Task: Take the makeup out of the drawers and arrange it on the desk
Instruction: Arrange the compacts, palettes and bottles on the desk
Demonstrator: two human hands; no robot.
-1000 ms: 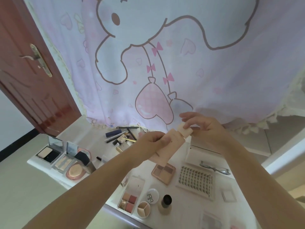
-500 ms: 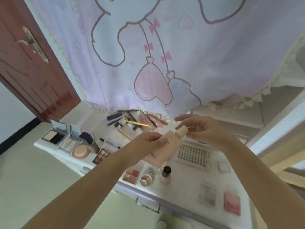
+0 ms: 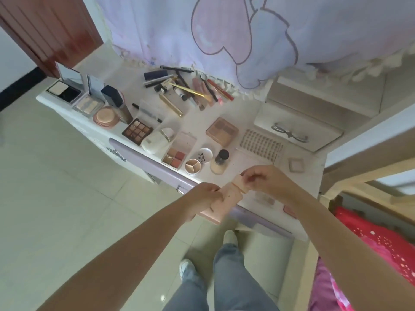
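A pink makeup tube (image 3: pixel 221 204) hangs over the desk's front edge. My left hand (image 3: pixel 202 198) grips its body, and my right hand (image 3: pixel 262 178) pinches its cap end. The white desk (image 3: pixel 247 108) is spread with makeup: an eyeshadow palette (image 3: pixel 137 131), a blush palette (image 3: pixel 175 157), a small foundation bottle (image 3: pixel 220 163), a round powder compact (image 3: pixel 105 115) and a pile of pencils and lip tubes (image 3: pixel 190 88) at the back. The lilac drawer front (image 3: pixel 139 158) runs below the desk edge.
A tray of false lashes (image 3: pixel 260 147) and a white drawer box with a metal handle (image 3: pixel 298 126) sit at the right. A printed curtain (image 3: pixel 213 30) hangs behind the desk. A red door (image 3: pixel 45 30) stands at left, pink bedding (image 3: pixel 381 243) at right.
The view has tilted down from the curtain to the desk and floor. Both hands came lower and nearer with the tube, and my right hand's fingers have closed on its cap end.
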